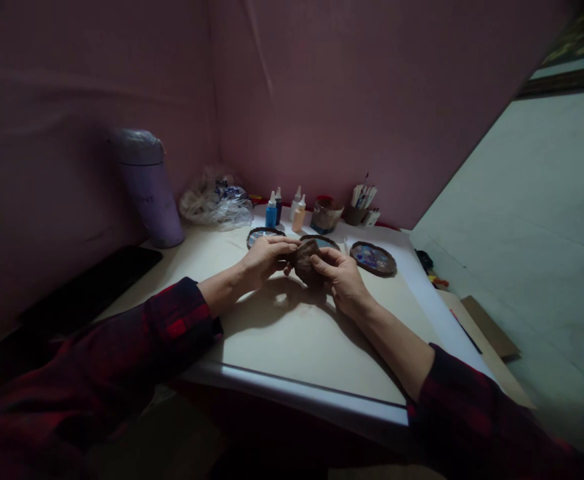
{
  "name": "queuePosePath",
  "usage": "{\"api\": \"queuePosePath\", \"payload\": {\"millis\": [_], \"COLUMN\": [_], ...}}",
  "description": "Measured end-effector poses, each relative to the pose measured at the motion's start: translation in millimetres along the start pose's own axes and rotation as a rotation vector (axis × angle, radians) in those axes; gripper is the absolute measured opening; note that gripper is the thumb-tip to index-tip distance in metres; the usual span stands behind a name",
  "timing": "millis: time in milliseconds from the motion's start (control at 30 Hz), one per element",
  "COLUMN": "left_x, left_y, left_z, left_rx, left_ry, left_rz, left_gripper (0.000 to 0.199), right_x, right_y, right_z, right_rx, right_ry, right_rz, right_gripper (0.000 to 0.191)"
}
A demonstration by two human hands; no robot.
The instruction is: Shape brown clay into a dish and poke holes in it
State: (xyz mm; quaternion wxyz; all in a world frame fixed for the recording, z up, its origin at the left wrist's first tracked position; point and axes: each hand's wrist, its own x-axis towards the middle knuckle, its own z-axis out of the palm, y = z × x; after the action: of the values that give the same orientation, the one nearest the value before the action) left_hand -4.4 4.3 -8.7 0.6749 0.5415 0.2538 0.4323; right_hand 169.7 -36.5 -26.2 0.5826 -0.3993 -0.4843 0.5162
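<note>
A lump of brown clay is held between both hands, a little above the pale tabletop. My left hand grips its left side, with the fingers reaching along the upper edge. On the other side my right hand is closed on it, the thumb pressed against the front face. The fingers behind the lump are hidden. Just beyond the hands lie a round dark-rimmed dish and a second dish, partly covered by the lump and my right hand. A third dish, with blue smears, lies to the right.
Along the back stand several small paint bottles, a brown pot and a holder with pens. A crumpled plastic bag and a purple tumbler are at the left, near a black flat object. Pink walls enclose the back.
</note>
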Motion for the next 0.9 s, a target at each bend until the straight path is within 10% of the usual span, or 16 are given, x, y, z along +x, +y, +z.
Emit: {"api": "queuePosePath", "payload": {"millis": [900], "left_x": [-1.8], "left_y": [3.9], "left_z": [4.0], "left_rx": [-0.026], "left_ry": [0.039], "left_rz": [-0.022], "left_gripper": [0.036], "right_x": [0.3], "right_y": [-4.1], "right_z": [2.8], "right_rx": [0.174], "right_ry": [0.011], "right_rz": [0.069], "right_gripper": [0.037]}}
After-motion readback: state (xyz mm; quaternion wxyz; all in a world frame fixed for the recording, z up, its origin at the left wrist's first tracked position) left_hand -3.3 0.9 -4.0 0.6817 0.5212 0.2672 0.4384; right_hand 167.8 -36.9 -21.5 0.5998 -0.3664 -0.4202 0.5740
